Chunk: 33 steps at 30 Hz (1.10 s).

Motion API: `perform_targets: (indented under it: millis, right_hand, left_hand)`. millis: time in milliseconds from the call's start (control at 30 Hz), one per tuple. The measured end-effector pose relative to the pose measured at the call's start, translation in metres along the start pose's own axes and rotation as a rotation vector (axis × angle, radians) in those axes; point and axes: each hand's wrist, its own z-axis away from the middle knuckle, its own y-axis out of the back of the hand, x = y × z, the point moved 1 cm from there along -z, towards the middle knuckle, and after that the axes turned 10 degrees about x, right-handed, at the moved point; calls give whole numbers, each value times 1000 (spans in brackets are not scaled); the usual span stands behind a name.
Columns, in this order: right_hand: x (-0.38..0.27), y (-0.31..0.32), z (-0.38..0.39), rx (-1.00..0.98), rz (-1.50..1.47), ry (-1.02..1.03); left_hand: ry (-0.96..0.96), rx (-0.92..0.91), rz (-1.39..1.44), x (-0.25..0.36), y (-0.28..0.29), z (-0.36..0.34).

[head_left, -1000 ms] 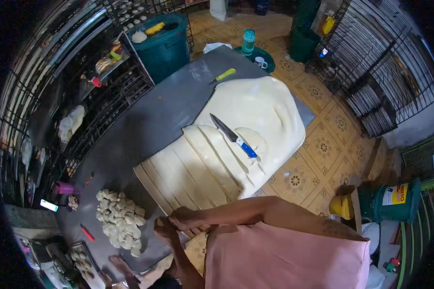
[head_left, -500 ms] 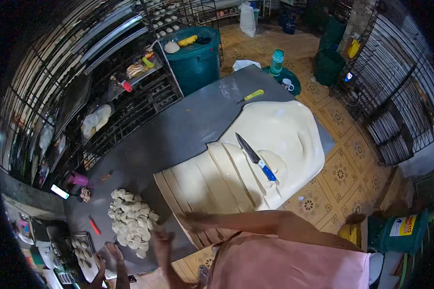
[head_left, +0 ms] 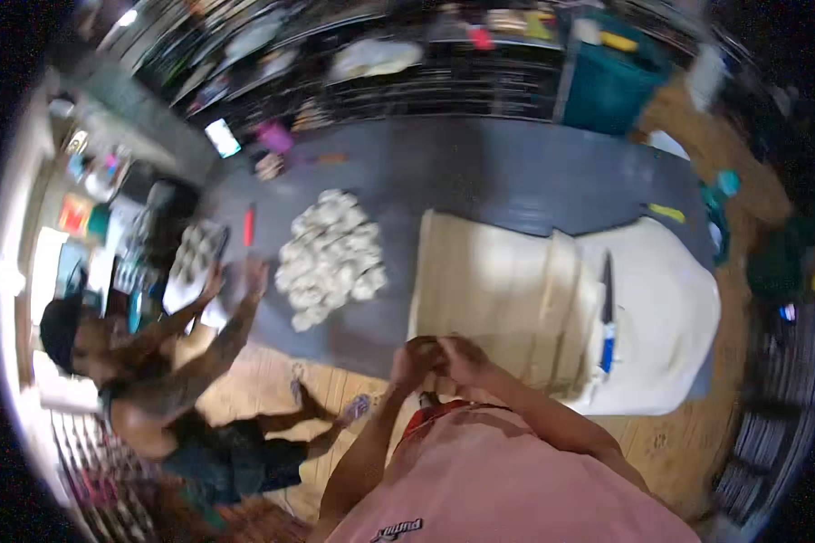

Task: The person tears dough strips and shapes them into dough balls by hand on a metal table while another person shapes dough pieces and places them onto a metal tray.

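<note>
Dark wire racks [head_left: 507,90] line the room behind the smooth grey surface [head_left: 516,172], with a tall teal plastic bin [head_left: 611,86] at its far side. Your left hand [head_left: 414,362] and right hand [head_left: 466,362] meet at the near edge, fingers curled; blur hides whether anything is clamped between them, so I cannot tell. The broad, flat sheet of pale dough [head_left: 670,299] lies beyond your hands and to their right, its near left corner just beside them. Lines divide its left part into strips, whose near ends seem within easy reach. The long knife with dark blade and blue handle [head_left: 608,312] rests flat on the sheet, handle toward you, probably to leave both hands free. The heap of pale, rounded dough pieces [head_left: 330,258] sits apart on the left, perhaps to avoid sticking.
</note>
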Motion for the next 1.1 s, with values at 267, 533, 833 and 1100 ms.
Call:
perform_targets:
  millis: [267,533,833,1100]
  right_hand:
    - [-74,-25,-9,8,-95,-109]
    - [-120,-73,-14,177,24,-35]
    - [-272,-49,-24,-11,139,270]
    - [-100,-28,12,352,-68,-249]
  left_hand:
    - [-80,266,197,-22,26,19]
    - [-253,334,-12,-9,88,15]
    - [-460,693,-74,29,170,-88]
    - [-683,-84,-503,-23,133,-57]
